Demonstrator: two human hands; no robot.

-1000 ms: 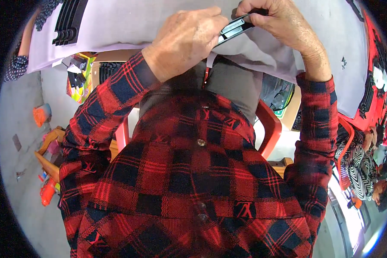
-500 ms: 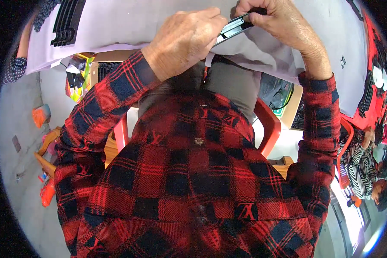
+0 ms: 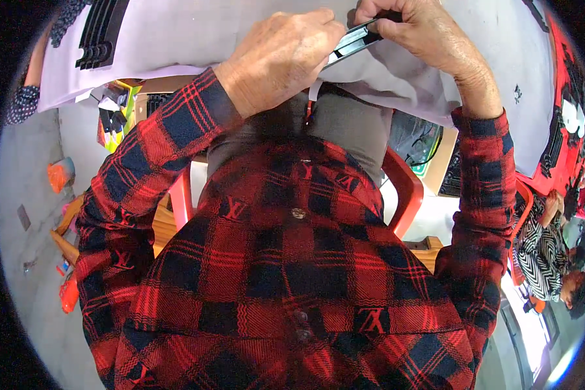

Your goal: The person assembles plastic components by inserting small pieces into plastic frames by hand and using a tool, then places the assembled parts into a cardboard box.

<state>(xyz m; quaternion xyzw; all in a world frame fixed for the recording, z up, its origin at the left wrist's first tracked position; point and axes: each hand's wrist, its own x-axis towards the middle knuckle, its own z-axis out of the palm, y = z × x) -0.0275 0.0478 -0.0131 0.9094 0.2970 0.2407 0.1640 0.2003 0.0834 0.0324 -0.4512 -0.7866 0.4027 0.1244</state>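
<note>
Far left, a stack of black flat pieces [image 3: 97, 36] lies on the pale lilac cloth covering the counter [image 3: 175, 39]. Below the counter edge, a box with yellow-green sides [image 3: 117, 114] sits on the floor with dark parts in it. Orange bits [image 3: 60, 174] lie further left on the grey floor [image 3: 26, 260].

Left hand [image 3: 276, 62] comes up from a red-and-black plaid sleeve [image 3: 143, 169], back of hand to camera, fingers [image 3: 318, 29] curled shut and pinching the near end of a thin black strip with a pale face [image 3: 351, 44]. Strip sits just above the counter edge, tilted, up at the right end.

Right hand [image 3: 422, 36] holds the strip's other end, fingers bent over its top, thumb underneath; grip closed. The two hands are almost touching, strip between them.

Below: plaid shirt [image 3: 292, 279] fills the middle, grey undershirt at the collar. Red plastic chair [image 3: 406, 188] shows either side of the body.

Right: a cardboard box with dark cables [image 3: 422, 146] under the counter. Red surface with black pieces [image 3: 565, 130] at far right edge. Another person in a black-and-white striped top [image 3: 543, 250] sits lower right.
</note>
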